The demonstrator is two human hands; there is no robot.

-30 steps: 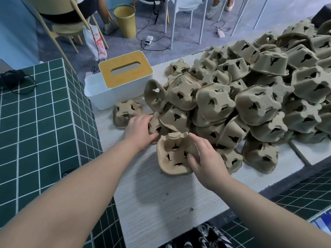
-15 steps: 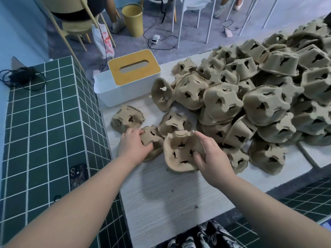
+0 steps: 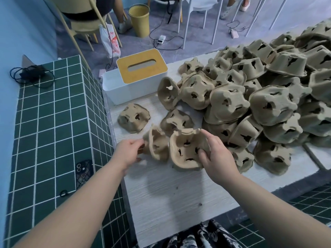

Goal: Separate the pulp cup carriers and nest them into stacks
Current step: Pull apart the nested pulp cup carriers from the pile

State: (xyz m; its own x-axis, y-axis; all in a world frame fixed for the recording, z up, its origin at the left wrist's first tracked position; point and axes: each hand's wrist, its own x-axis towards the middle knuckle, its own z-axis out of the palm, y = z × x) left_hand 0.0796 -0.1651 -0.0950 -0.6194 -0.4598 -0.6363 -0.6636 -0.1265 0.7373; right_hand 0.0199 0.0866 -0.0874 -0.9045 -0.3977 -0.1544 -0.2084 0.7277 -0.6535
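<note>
My right hand (image 3: pixel 217 156) grips a brown pulp cup carrier (image 3: pixel 186 149) by its right rim, hollow side facing me, just above the white table (image 3: pixel 170 197). My left hand (image 3: pixel 129 152) pinches the edge of a second carrier (image 3: pixel 157 144), tilted on its side right beside the first. A lone carrier (image 3: pixel 133 117) lies upside down to the left, another (image 3: pixel 176 121) behind the held ones. A big heap of carriers (image 3: pixel 268 97) covers the table's right and far side.
A white tissue box with a yellow lid (image 3: pixel 138 74) stands at the table's far left corner. A green tiled counter (image 3: pixel 50 133) lies to the left with a phone (image 3: pixel 83 173) and a black cable (image 3: pixel 30 74) on it. Chairs and a yellow bin (image 3: pixel 139 20) stand on the floor beyond.
My left hand has pulled a carrier out of the pile toward me and tipped it on its side. My right hand has kept its carrier, turned a little toward the left one.
</note>
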